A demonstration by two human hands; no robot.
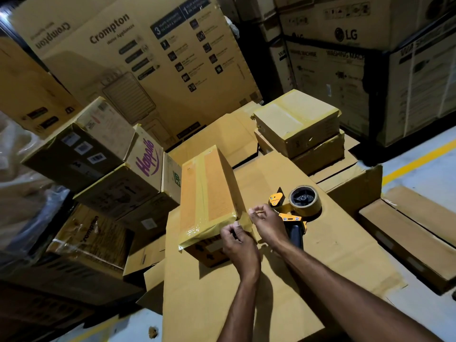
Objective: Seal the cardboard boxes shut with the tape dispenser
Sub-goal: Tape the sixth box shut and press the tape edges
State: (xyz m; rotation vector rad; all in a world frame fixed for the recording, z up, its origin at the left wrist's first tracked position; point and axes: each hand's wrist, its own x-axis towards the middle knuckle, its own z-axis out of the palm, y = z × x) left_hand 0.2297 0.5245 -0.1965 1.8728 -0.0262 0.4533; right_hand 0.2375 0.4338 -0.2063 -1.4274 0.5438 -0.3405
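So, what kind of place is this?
Probably a warehouse or stockroom: a big Crompton carton and stacked LG washing machine boxes behind, a yellow floor line, and a tape dispenser lying on flattened cardboard.

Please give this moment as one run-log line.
left hand, right hand: pinch tape strip at cardboard box corner | tape dispenser: lies on cardboard sheet

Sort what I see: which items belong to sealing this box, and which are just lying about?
In the job: box being taped; tape end, pinched by left hand and right hand; tape dispenser.
Lying about: stacked taped boxes; Happilo box; Crompton carton; LG cartons.
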